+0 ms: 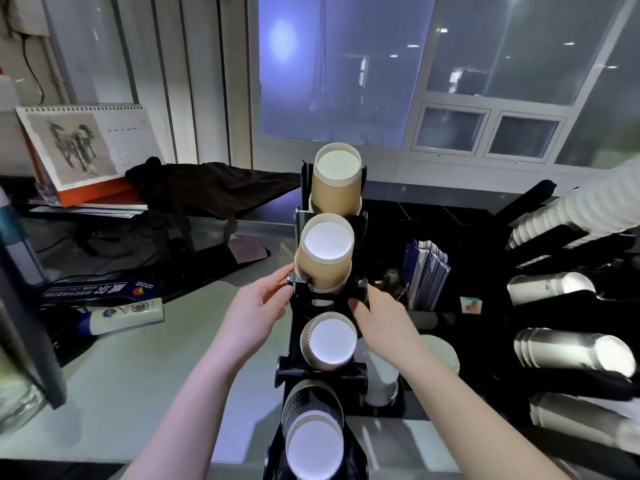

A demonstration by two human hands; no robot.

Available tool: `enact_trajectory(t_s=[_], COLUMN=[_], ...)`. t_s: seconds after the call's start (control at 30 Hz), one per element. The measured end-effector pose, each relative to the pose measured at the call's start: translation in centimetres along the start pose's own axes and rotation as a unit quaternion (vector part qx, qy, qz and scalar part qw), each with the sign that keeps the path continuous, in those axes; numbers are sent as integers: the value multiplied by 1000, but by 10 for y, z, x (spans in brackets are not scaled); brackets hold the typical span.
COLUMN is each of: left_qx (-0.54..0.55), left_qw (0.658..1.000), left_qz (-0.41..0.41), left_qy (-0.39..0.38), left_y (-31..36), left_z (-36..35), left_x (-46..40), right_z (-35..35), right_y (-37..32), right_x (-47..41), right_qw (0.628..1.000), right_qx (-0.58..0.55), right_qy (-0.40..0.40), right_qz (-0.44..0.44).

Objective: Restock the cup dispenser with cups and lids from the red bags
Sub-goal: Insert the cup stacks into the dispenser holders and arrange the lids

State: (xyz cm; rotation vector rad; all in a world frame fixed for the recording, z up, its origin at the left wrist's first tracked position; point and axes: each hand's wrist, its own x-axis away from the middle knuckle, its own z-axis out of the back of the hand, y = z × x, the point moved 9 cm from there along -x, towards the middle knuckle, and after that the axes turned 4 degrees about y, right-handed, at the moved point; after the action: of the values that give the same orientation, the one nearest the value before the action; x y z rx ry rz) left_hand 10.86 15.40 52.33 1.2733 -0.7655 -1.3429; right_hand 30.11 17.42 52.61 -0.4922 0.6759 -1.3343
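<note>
The black cup dispenser (322,372) stands at the near middle of the counter (145,382), a tiered rack with four slots rising away from the viewer. Each slot carries a stack of paper cups lying bottom-outward. The top tan cup stack (335,181) sits in the highest slot; the second tan cup stack (325,254) sits in the slot below it. Below these are a dark cup stack (329,341) and, nearest the counter's front edge, a second dark cup stack (313,438).

The left hand (258,306) is at the left side of the rack beneath the second tan cup stack, its thumb and fingers curled onto the bracket there in a pinch. The right hand (379,315) is at the matching bracket on the right side, fingers bent around its edge and gripping it. Neither hand holds a cup.

A further black rack (571,344) at the right end of the counter holds several sleeves of white and silver cups. Between the two racks stand dark blue packets (429,271) in a black holder, and a white lidded cup (440,355) partly hidden behind the right forearm.

On the left part of the counter lie a white tube (128,315) and a dark blue box (100,289). A desk calendar (86,150) and a dark cloth (211,187) sit at the far left edge.
</note>
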Motion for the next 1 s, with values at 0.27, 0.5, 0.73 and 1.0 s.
enact_trajectory(t_s=[0.27, 0.5, 0.73, 1.0], left_qx=[22, -17, 62, 84], left_qw=[1000, 1000, 979, 979], left_qz=[2, -2, -159, -184], left_qy=[-2, 8, 115, 39], left_y=[-6, 5, 86, 131], left_z=[-6, -2, 9, -57], left_x=[-10, -5, 26, 61], right_z=[-2, -1, 20, 85], right_y=[5, 9, 29, 34], right_x=[-14, -9, 12, 47], right_qw=[999, 1000, 994, 967], right_qx=[10, -19, -104, -245], right_qy=[36, 0, 1, 41], right_qz=[-7, -12, -26, 57])
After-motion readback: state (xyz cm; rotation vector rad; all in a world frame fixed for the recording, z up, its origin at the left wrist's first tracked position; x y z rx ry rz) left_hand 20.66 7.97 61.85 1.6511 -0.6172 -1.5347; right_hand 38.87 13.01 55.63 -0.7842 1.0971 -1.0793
